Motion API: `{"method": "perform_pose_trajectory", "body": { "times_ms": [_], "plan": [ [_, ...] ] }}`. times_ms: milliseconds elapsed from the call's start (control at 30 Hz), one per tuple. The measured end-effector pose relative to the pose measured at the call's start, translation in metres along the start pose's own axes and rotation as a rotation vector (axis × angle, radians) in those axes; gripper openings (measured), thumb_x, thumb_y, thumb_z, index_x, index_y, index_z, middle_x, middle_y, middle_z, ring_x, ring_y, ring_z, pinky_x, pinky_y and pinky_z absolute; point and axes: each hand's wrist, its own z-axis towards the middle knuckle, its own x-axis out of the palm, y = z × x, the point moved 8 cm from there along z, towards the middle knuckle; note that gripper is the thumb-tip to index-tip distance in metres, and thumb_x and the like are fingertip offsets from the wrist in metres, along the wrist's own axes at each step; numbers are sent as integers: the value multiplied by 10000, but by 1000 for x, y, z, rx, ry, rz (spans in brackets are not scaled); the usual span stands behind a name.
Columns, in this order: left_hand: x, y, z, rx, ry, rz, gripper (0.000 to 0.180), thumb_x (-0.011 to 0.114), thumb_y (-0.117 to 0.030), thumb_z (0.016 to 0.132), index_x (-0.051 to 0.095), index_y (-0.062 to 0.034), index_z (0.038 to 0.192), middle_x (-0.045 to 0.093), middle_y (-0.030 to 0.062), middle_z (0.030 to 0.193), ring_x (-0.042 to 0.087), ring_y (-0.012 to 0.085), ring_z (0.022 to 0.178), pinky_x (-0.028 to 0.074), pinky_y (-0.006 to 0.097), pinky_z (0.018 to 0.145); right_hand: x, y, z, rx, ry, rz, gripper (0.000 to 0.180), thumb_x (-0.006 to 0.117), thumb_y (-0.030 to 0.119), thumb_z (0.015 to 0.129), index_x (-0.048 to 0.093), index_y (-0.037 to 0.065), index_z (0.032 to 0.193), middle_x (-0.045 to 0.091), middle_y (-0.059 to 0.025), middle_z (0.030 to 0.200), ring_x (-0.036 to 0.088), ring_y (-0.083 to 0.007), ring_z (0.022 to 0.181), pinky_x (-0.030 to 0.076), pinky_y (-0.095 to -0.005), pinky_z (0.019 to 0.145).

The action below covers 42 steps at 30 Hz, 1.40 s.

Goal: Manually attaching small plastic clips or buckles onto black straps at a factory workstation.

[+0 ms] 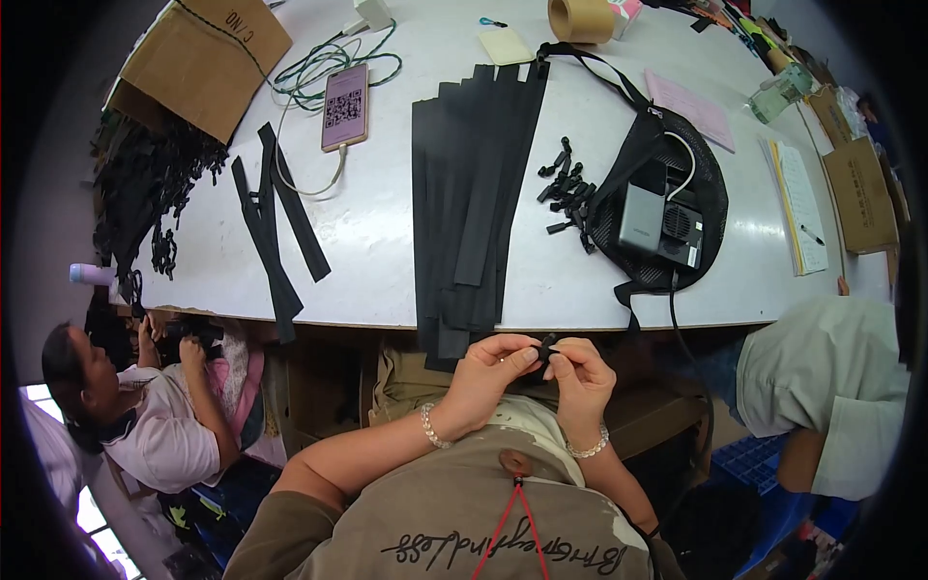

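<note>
Close to my body, just off the table's near edge, both hands meet around a small black piece (pixel 548 344); its exact kind is hard to make out. My left hand (pixel 495 372) pinches it from one side with thumb and fingers. From the other side my right hand (pixel 583 379) grips it, fingertips pressed together. Right beyond my left hand, a stack of long flat black strips (pixel 464 193) hangs partly over the edge. Several small black plastic pieces (pixel 570 193) lie in a loose pile to the right of the stack.
On the left are two black strips (pixel 261 232), a charging phone (pixel 346 108), a cardboard box (pixel 203 58) and a heap of black pieces (pixel 155 179). A black mesh bag with a device (pixel 662 217) and a notebook (pixel 795 208) lie right. People sit at both sides.
</note>
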Motion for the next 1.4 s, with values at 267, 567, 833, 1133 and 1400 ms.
{"method": "perform_pose_trajectory", "body": {
  "times_ms": [267, 567, 833, 1133, 1400],
  "plan": [
    [8, -12, -1, 97, 22, 143, 163, 614, -62, 857, 633, -8, 1010, 634, 19, 905, 545, 43, 795, 457, 177, 696, 0, 11, 2, -58, -6, -58, 84, 583, -74, 810, 602, -45, 886, 561, -89, 875, 527, -101, 631, 454, -209, 561],
    [-16, 32, 9, -317, -78, -56, 148, 616, -157, 870, 628, -57, 979, 623, -5, 912, 564, 59, 804, 484, 199, 682, -12, -42, 0, 427, -73, 73, 50, 586, 7, 833, 572, -6, 786, 543, -13, 632, 461, -52, 471, 367, -186, 422],
    [-17, 37, 19, -301, -135, -162, 123, 618, -180, 867, 636, -77, 932, 630, -15, 867, 551, 59, 783, 465, 204, 676, -15, -55, 5, 450, -165, 97, 53, 596, 23, 834, 585, -7, 792, 537, -8, 606, 433, -54, 445, 351, -190, 408],
    [24, -15, -9, -270, 140, 167, 222, 601, -181, 880, 567, -58, 1062, 593, -18, 859, 548, 42, 739, 469, 194, 644, -2, 10, 17, 417, 256, -115, 31, 626, -23, 801, 599, -19, 788, 575, 9, 680, 500, -25, 554, 386, -161, 482],
    [68, -118, 13, 116, 245, 720, 157, 667, -142, 830, 676, -21, 931, 630, -3, 730, 544, 27, 602, 467, 174, 526, 32, 24, 52, 326, 416, 434, 230, 544, 45, 886, 516, -23, 1103, 591, -36, 887, 582, -80, 726, 479, -200, 647]
  ]
}}
